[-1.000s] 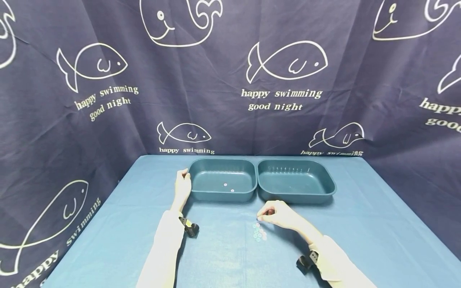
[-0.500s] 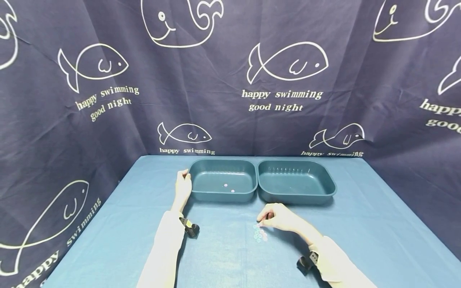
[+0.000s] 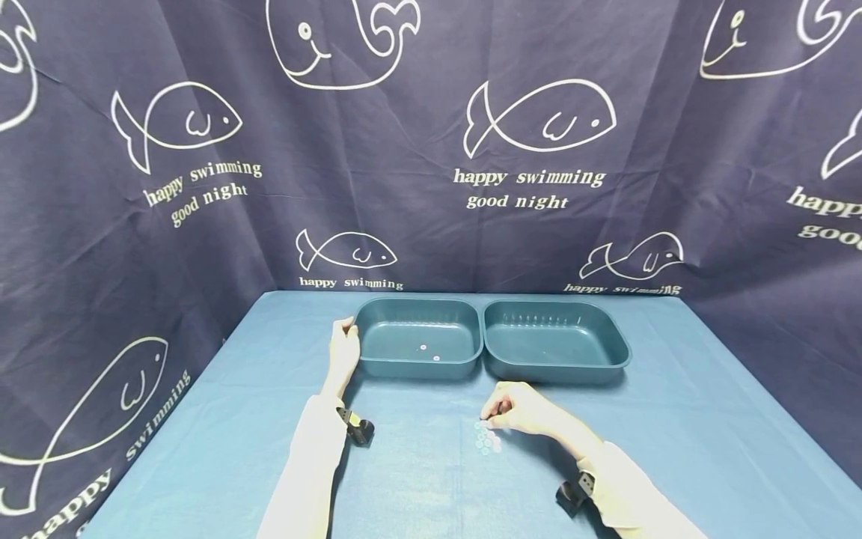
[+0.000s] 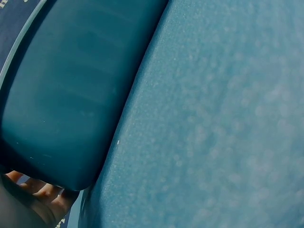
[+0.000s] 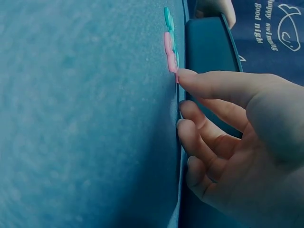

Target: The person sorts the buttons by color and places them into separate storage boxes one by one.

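Observation:
My left hand [image 3: 345,349] holds the left end of the left dark teal tray [image 3: 417,368]. In the left wrist view its fingers [image 4: 45,194] lie behind the tray's end wall, partly hidden. Two small pink button-like discs [image 3: 436,358] lie inside this tray. My right hand [image 3: 521,408] is low over a small cluster of pink and green button-like discs [image 3: 485,443] on the cloth. In the right wrist view the thumb tip touches a pink disc [image 5: 177,77] at the cluster's near end. The index fingertip is slightly apart from the thumb, and the other fingers are bent.
A second teal tray [image 3: 555,370] stands right beside the first, with no discs visible in it. Blue cloth [image 3: 417,464] covers the table. A dark curtain [image 3: 431,150] printed with white fish hangs behind and at the sides.
My right hand has come slightly down and nearer to me, its fingertips moving from the far edge of the cluster onto it. The left hand keeps its place on the tray.

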The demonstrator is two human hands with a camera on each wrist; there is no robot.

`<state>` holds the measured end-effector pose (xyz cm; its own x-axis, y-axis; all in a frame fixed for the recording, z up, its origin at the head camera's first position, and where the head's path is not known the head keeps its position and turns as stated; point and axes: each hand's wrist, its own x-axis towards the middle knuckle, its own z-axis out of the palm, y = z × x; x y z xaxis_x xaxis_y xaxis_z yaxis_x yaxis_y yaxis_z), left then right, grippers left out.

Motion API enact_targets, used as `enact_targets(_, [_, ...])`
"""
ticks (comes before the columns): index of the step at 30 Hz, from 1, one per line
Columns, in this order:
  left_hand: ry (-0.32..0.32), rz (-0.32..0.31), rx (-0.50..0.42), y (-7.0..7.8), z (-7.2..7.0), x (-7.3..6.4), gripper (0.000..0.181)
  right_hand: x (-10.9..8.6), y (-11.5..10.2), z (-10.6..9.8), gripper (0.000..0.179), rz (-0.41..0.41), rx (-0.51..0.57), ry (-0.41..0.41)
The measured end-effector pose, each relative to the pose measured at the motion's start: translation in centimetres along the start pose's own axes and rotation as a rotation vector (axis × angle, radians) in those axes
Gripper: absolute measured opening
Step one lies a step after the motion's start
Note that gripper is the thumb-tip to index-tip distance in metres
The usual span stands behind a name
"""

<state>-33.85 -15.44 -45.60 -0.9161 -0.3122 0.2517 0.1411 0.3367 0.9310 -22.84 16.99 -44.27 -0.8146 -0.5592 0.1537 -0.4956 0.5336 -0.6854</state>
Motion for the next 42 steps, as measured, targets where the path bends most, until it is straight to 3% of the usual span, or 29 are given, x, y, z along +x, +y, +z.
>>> enact_targets(23, [-0.013,-0.025,0.019,0.3,0.0,-0.1,0.029,0.2,0.0,-0.1,0.011,0.013,0.014,-0.014])
enact_targets(31, [-0.012,-0.039,0.017,0.2,-0.1,-0.2,0.029,0.2,0.9,0.1,0.007,-0.143,0.000,0.033])
enact_targets(42, [-0.009,-0.029,0.024,0.2,0.0,-0.2,0.029,0.2,-0.1,-0.1,0.006,-0.049,-0.108,0.048])
